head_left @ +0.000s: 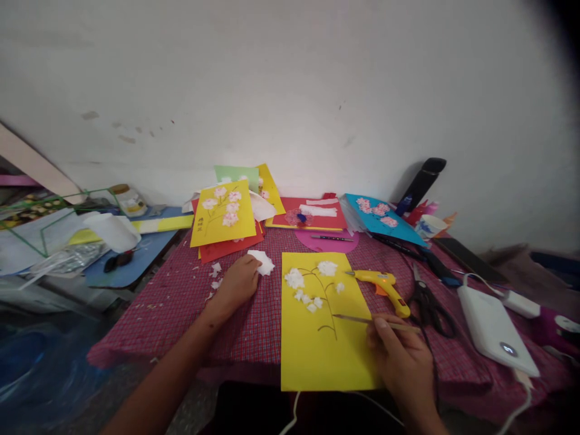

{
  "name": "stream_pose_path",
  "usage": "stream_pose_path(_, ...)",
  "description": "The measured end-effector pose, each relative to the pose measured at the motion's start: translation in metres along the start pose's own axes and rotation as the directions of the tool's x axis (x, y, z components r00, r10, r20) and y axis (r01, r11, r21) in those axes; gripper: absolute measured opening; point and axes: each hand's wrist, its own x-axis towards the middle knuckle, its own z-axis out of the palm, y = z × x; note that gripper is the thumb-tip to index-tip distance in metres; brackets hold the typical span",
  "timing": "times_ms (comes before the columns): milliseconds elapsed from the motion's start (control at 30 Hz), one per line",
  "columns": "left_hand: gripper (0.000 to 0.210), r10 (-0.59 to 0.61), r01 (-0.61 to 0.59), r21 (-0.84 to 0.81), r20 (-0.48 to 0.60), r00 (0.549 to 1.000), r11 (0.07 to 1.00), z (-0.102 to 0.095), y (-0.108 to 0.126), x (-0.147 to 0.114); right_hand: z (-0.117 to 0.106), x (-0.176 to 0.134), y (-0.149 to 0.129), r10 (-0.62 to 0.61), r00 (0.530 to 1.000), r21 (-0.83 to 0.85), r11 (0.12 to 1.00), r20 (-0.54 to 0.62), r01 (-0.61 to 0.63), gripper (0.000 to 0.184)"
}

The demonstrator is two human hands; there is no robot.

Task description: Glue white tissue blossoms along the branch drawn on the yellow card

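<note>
My right hand (401, 356) is closed round a slim brush (351, 318), whose dark tip rests at the drawn stem on a yellow card (308, 356). White crumpled-paper blossoms (295, 278) sit along the brown branches on that card. To the left, my left hand (238, 281) pinches the edge of a white piece of tissue paper (263, 263) on the checked tablecloth. Small white paper scraps (216, 270) lie beside its wrist. A yellow glue gun (380, 283) lies at the card's upper right, its nozzle over the card's edge.
Black scissors (430, 302) and a white power bank (496, 329) lie on the right. Finished flower cards (224, 211) are stacked at back left, a blue card (385, 217) at back right. A paper cup (429, 226) stands behind. A white roll (113, 232) sits on the blue side table.
</note>
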Motion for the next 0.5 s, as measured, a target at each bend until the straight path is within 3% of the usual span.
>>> stream_pose_path(133, 0.027, -0.005, 0.005, 0.002, 0.064, 0.998, 1.000, 0.003, -0.003, 0.001, -0.001, 0.000, 0.000, 0.000, 1.000, 0.011, 1.000, 0.017, 0.000, 0.029)
stream_pose_path(500, 0.020, -0.122, 0.124, -0.049, 0.023, 0.992, 0.991, -0.009, 0.003, 0.000, -0.002, 0.000, 0.001, -0.030, 1.000, -0.037, 0.999, 0.005, 0.030, 0.029)
